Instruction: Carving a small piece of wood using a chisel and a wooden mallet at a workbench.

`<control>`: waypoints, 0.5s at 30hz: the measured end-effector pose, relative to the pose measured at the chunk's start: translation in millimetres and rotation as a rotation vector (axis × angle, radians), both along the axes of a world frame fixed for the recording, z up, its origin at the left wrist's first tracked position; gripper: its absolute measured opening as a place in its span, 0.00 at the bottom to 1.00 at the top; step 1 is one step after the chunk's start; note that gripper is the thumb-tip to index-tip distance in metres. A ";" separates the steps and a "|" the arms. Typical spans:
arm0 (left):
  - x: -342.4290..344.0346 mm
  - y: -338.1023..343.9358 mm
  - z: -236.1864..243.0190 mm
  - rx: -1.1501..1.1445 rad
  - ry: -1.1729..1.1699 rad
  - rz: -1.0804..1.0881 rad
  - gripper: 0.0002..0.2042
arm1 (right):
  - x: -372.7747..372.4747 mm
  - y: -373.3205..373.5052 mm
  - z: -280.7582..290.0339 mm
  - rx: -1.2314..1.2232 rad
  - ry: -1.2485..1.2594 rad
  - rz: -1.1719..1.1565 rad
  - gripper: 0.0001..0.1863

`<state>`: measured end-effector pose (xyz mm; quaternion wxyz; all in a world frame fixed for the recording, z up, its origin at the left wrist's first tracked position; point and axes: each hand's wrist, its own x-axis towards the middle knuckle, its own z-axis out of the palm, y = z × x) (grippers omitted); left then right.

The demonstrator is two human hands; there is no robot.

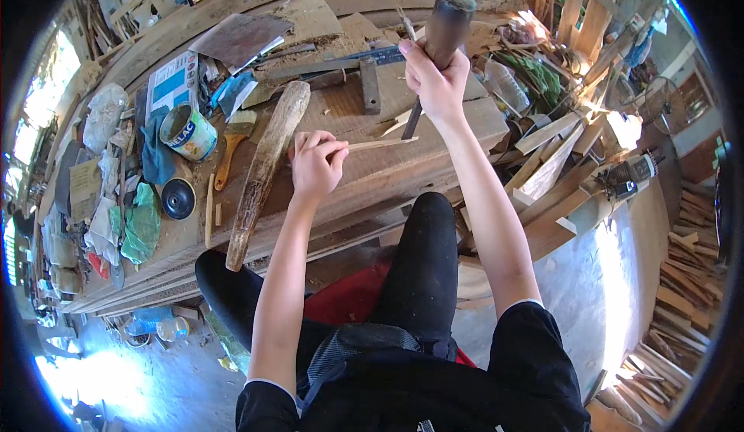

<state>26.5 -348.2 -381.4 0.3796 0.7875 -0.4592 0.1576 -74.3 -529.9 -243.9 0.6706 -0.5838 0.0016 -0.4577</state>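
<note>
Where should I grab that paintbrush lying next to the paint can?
Take the paintbrush by its bare wooden handle, the narrow end pointing toward you. Come from the near side with your left hand: the bristle end lies away from you, close beside the can, while the handle looks clear of it.

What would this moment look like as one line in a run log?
left hand: pinching thin stick on bench | right hand: gripping raised tool handle, blade pointing down near stick

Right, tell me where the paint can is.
In the head view, the paint can stands on the left part of the workbench, beside a paintbrush and above a black disc, left of the left hand.
</note>
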 end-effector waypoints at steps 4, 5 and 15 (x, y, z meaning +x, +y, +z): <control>-1.3 0.8 1.3 -0.011 -0.006 0.001 0.03 | 3.8 6.0 -1.9 -0.028 0.052 -0.045 0.09; -2.0 1.1 2.7 -0.016 0.014 -0.018 0.03 | 4.4 6.3 -2.3 -0.040 0.066 -0.049 0.09; -4.4 30.3 44.1 -0.061 -0.201 0.110 0.08 | 15.3 2.5 -1.7 -0.009 0.041 -0.049 0.07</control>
